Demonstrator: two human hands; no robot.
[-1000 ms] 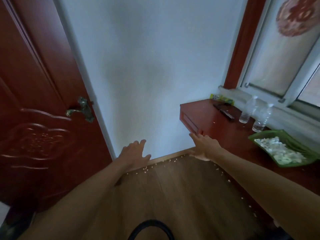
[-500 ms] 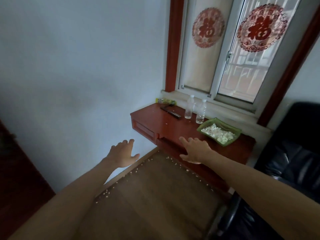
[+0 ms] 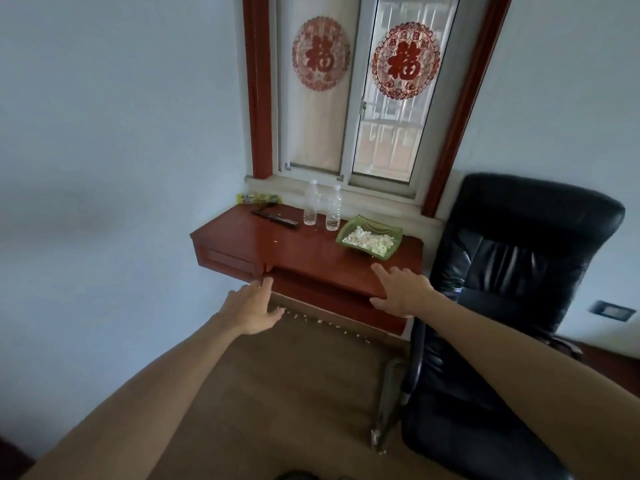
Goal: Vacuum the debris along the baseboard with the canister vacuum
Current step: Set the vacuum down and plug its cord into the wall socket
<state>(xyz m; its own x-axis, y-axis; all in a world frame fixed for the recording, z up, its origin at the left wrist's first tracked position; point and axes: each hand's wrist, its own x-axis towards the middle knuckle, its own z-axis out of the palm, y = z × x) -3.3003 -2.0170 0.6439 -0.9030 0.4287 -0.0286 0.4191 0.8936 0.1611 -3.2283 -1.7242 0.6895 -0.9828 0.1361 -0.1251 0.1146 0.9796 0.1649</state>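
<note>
Left hand: the left hand (image 3: 251, 311) reaches out at the centre of the frame, fingers straight and spread, holding nothing, in front of the desk's lower left corner.
Right hand: the right hand (image 3: 403, 292) is right of centre, fingers splayed and empty, over the front right edge of the desk (image 3: 294, 251); I cannot tell whether it touches the wood.
Debris: the white debris (image 3: 325, 322) lies in a ragged line on the floor (image 3: 277, 393) at the foot of the desk, running from just beside the left fingertips toward the chair; a few more bits sit by the chair's leg, lower right.
Desk top: a green dish (image 3: 394, 233) heaped with white pieces, two clear bottles (image 3: 311, 202) side by side, a black slim object (image 3: 275, 218) and a yellow-green packet (image 3: 258, 198) against the sill.
Window: the window (image 3: 381, 147) at top centre carries two round red paper cut-outs (image 3: 320, 53).
Chair: a black padded chair (image 3: 502, 289) fills the right side, just beside the desk.
Wall: a wall socket (image 3: 612, 311) at the far right.
Bottom edge: a dark rounded shape (image 3: 294, 475), too little showing to name.
</note>
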